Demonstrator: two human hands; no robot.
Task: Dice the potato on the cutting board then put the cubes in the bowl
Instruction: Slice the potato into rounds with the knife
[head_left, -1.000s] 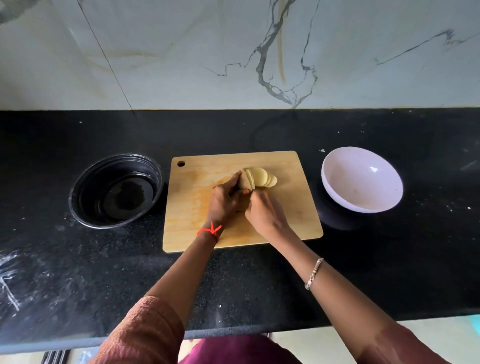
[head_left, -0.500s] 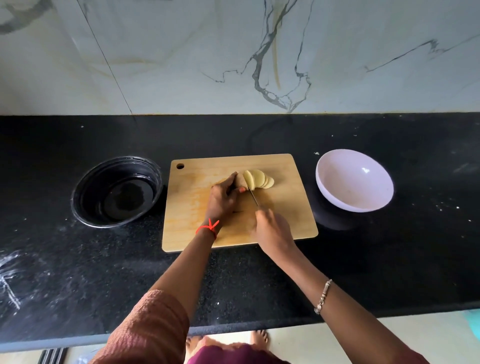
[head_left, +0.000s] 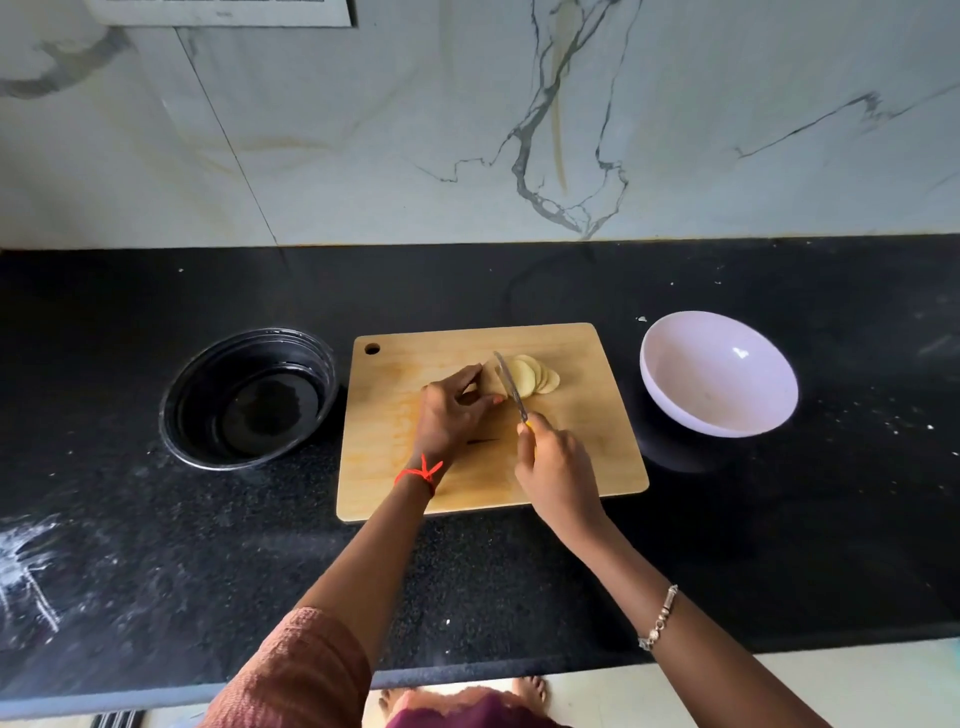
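Note:
A wooden cutting board (head_left: 582, 467) lies on the black counter. On its far middle part lies a potato, partly cut into several pale round slices (head_left: 535, 376) fanned to the right. My left hand (head_left: 452, 413) grips the uncut end of the potato (head_left: 491, 382). My right hand (head_left: 558, 467) holds a small knife (head_left: 509, 384) by its yellow handle, blade pointing away, set between the uncut piece and the slices. An empty white bowl (head_left: 719, 371) stands right of the board.
A black round bowl (head_left: 249, 397) holding a little dark liquid sits left of the board. A marble wall rises behind the counter. White powdery smears mark the counter at left. The counter's front edge runs below my forearms.
My right hand has drawn back toward me, so the knife blade shows. My left hand stays on the potato. The view has shifted down a little.

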